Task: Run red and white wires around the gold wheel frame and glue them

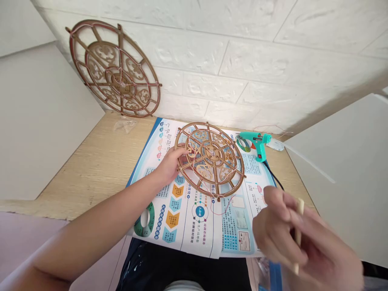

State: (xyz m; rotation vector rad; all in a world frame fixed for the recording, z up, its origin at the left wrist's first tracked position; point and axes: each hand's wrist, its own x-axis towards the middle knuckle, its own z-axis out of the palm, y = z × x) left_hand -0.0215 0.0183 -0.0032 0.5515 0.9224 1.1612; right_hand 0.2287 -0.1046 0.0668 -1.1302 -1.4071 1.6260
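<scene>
My left hand [174, 161] grips the left rim of a round brown openwork frame [216, 171], its thumb on top. The frame has spokes, scroll-shaped cutouts and thin wires running round it, and it is held tilted over printed sheets [194, 238]. At the lower right my right hand [281, 234], slightly blurred, is closed around a thin pale wooden stick [300, 207]. Both ends of the stick show; its middle is partly hidden by the fingers. The right hand is apart from the frame.
A larger brown openwork frame [120, 34] leans on the white brick-patterned wall [209, 52]. A teal glue gun [257, 143] with a black cord lies at the back right. Crumpled clear plastic [125, 125] rests on the wooden table [91, 169]. Pale panels [39, 117] flank both sides.
</scene>
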